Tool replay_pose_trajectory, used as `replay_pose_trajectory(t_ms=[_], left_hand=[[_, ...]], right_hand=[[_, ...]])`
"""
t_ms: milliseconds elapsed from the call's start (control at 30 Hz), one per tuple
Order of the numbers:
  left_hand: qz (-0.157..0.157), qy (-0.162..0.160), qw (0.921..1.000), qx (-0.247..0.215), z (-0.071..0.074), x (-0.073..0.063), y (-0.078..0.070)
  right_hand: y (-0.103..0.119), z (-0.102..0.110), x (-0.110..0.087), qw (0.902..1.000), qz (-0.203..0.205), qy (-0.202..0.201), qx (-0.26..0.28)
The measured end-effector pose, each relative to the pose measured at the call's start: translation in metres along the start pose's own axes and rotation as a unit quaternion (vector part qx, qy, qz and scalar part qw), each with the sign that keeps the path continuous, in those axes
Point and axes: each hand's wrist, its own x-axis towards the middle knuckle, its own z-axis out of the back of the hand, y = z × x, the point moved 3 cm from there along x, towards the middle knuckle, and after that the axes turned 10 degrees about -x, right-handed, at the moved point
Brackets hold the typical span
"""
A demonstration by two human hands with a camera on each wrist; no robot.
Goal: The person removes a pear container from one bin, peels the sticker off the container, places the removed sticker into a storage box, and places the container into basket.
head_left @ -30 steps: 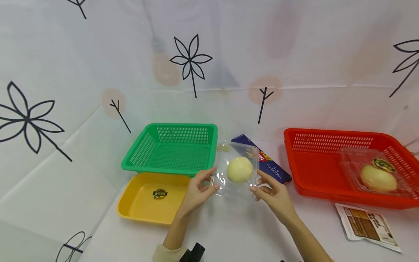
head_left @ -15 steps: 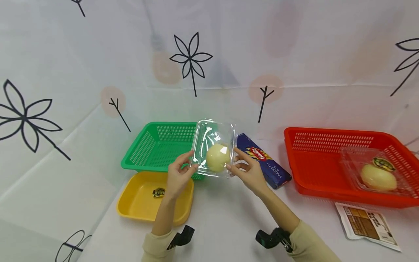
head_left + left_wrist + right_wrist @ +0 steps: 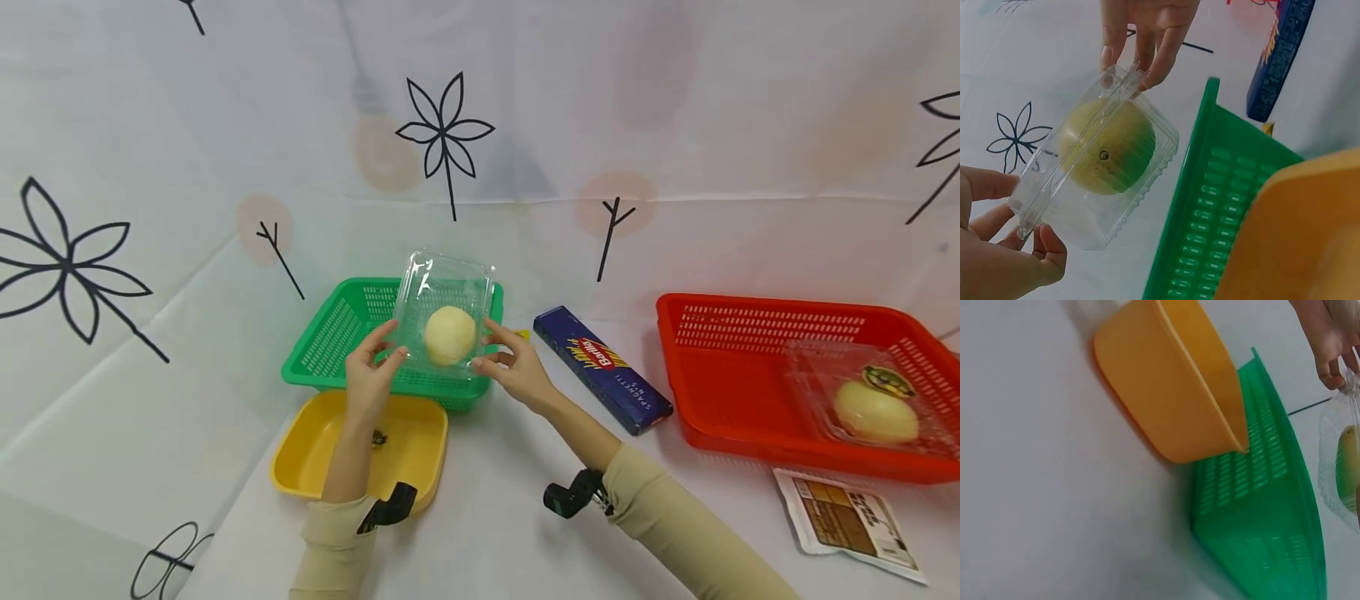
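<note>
A clear plastic clamshell box (image 3: 417, 292) is held up over the green basket (image 3: 318, 350), tilted. Inside it lies a round pale-yellow fruit (image 3: 449, 335), which shows a small brown spot in the left wrist view. My left hand (image 3: 369, 375) pinches the box's left edge between thumb and fingers; my right hand (image 3: 517, 371) pinches the right edge. From the left wrist, the lid of the box (image 3: 1088, 234) appears closed over the fruit (image 3: 1110, 147). In the right wrist view only part of the box (image 3: 1331, 469) shows at the right border.
In front of the green basket stands a yellow tray (image 3: 296, 454) with a small dark sticker. A blue spaghetti box (image 3: 600, 367) lies right of centre. Farther right, a red basket (image 3: 727, 392) holds another clear box with a similar fruit. A brown-and-white packet (image 3: 847, 521) lies before it.
Both hands have carried the clamshell box leftward and up, from beside the spaghetti box to over the green basket. The spaghetti box is now uncovered. Both grips have stayed on the box.
</note>
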Motion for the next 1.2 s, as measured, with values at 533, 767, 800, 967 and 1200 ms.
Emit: replay_pose_trajectory(t_ms=[533,767,800,967,1200], left_hand=[[0.051,-0.065,0.9964,0.021,0.05,0.03,0.021],[0.079,-0.133,0.9879,-0.012,0.071,0.04,0.031],[0.086,-0.14,0.9863,-0.018,0.073,0.041,0.032],[0.119,-0.155,0.9803,-0.029,0.083,0.048,0.041],[0.149,-0.186,0.9696,-0.056,0.095,0.06,0.049]], right_hand=[[-0.011,-0.054,0.05,0.9975,-0.065,0.013,0.024],[-0.012,-0.078,0.066,0.995,-0.086,0.021,0.047],[-0.012,-0.081,0.068,0.9945,-0.089,0.022,0.051],[-0.012,-0.088,0.076,0.9912,-0.107,0.039,0.069],[-0.015,-0.096,0.083,0.9862,-0.128,0.084,0.063]])
